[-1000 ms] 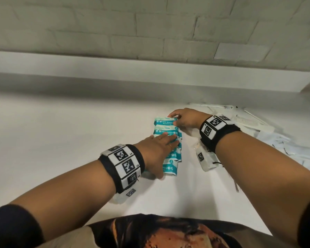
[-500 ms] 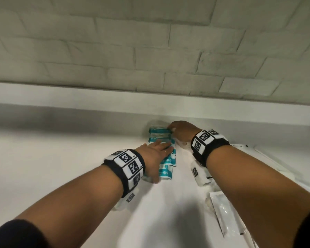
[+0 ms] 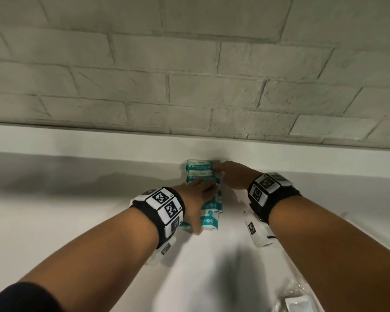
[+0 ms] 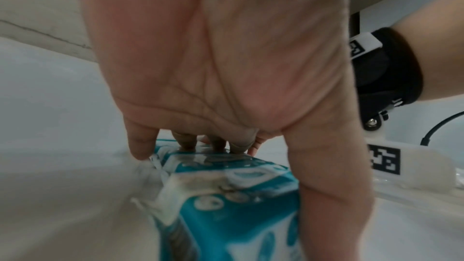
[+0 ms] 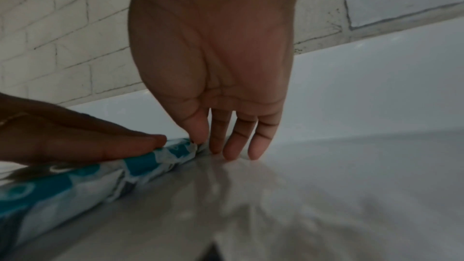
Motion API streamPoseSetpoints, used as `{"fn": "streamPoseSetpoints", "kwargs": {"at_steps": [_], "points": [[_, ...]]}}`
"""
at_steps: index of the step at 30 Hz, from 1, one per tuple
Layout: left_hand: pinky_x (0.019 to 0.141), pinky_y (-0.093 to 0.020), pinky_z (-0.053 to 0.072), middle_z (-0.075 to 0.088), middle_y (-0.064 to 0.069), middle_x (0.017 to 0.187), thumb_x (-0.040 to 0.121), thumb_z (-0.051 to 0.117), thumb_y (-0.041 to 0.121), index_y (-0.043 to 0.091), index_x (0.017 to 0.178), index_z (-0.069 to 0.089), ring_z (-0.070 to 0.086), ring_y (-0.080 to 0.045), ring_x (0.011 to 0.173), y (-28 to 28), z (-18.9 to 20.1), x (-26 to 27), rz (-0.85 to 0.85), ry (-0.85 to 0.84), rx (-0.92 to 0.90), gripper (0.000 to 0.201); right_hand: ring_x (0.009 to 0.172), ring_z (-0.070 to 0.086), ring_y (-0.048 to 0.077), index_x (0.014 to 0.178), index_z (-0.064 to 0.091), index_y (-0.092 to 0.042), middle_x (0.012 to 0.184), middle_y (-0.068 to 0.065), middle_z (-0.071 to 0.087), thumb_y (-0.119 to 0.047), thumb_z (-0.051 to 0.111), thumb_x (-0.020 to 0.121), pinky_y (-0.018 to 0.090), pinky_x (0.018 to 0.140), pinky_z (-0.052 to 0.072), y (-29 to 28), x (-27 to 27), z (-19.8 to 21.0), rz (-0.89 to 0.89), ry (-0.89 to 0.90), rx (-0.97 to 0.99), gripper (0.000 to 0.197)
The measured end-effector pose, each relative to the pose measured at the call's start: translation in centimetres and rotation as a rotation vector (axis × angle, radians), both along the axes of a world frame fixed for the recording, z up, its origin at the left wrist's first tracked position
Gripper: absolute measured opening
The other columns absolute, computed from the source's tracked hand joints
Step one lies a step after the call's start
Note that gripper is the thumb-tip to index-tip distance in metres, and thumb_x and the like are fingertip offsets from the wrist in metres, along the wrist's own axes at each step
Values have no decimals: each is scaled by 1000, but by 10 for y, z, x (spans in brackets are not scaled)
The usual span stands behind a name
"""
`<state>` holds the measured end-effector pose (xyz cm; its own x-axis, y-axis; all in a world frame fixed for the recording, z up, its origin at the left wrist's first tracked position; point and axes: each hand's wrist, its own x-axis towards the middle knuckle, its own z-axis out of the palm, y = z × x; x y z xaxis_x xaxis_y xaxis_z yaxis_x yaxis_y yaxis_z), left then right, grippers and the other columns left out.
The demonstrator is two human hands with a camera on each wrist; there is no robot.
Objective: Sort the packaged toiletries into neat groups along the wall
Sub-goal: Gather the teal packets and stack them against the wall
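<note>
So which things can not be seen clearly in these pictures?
- Print on the teal packets: too small in the head view, blurred in the wrist views.
- Packet count: left hand covers the row's middle.
- Clear packages, head view: cut off by the bottom edge, blurred.

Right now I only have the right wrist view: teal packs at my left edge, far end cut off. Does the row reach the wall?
Observer: Head view: the row of teal packets runs away from the person, and its far end looks to meet the white ledge under the brick wall.
Operator: Left hand?
Observer: The left hand lies flat on the row's middle.
Operator: Anything unsorted?
Observer: Clear-wrapped items lie at the head view's lower right, apart from the row.
</note>
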<state>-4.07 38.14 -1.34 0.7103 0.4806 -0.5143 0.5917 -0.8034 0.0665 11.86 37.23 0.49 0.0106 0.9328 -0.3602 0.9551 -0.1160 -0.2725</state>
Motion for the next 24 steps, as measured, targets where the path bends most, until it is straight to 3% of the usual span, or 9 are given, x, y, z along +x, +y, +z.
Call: {"fn": "streamPoseSetpoints", "kwargs": {"at_steps": [4, 7, 10, 11, 13, 15, 18, 22, 24], "points": [[120, -50, 4, -19, 4, 160, 66, 75, 60, 26, 152, -11, -16, -23, 147, 2, 3, -4, 46, 12, -89, 127, 132, 42, 29, 143, 40, -10, 146, 14, 43, -5, 37, 97, 32, 108, 32, -5, 10, -2, -172, 198, 39, 46], [120, -46, 5, -22, 4, 159, 74, 62, 68, 27, 151, -16, -13, -20, 148, 6, 12, -14, 355, -238, -259, 117, 118, 53, 29, 142, 40, -10, 139, 14, 48, -8, 45, 96, 40, 100, 45, -7, 23, -9, -485, 606, 55, 46], [120, -40, 8, 0, 1, 162, 81, 37, 78, 24, 154, -5, 5, -21, 149, 21, 8, -18, 783, -639, -431, 100, 87, 53, 21, 111, 57, -10, 109, 15, 55, -10, 45, 97, 32, 75, 45, -19, 26, -16, -688, 1030, 68, 18], [120, -42, 11, 11, 1, 161, 74, 28, 88, 27, 154, 5, 14, -21, 148, 27, 1, -17, 915, -729, -503, 103, 83, 52, 20, 103, 57, -14, 104, 14, 55, -15, 45, 98, 32, 74, 44, -21, 25, -19, -729, 1103, 71, 13], [117, -45, 22, 33, -2, 155, 53, 23, 102, 31, 148, 30, 34, -22, 141, 49, -30, -16, 1091, -867, -648, 119, 91, 53, 21, 113, 52, -18, 111, 11, 55, -25, 43, 99, 35, 84, 42, -22, 20, -22, -776, 1204, 65, 18], [110, -44, 31, 53, -3, 141, 48, 29, 103, 32, 139, 46, 50, -22, 130, 72, -70, -12, 1135, -975, -758, 116, 100, 54, 22, 131, 45, -19, 126, 11, 52, -31, 41, 100, 34, 91, 39, -19, 13, -25, -792, 1285, 39, 33], [105, -47, 39, 61, -3, 133, 51, 37, 101, 34, 135, 49, 58, -24, 121, 76, -86, -3, 1134, -1040, -816, 109, 115, 54, 25, 140, 39, -13, 131, 16, 50, -27, 39, 102, 27, 78, 46, -17, -2, -24, -780, 1369, 40, 41], [106, -49, 38, 49, -3, 145, 48, 39, 101, 39, 138, 44, 54, -25, 127, 87, -107, 2, 1180, -1105, -887, 110, 103, 58, 24, 120, 49, -14, 116, 17, 58, -24, 40, 102, 29, 87, 49, -15, -4, -25, -789, 1387, 55, 23], [104, -49, 41, 54, -5, 140, 48, 39, 101, 39, 137, 45, 58, -26, 122, 82, -96, 0, 1164, -1102, -883, 108, 100, 55, 22, 111, 54, -16, 101, 22, 56, -26, 42, 101, 27, 84, 45, -16, -2, -25, -817, 1353, 52, 19]]}}
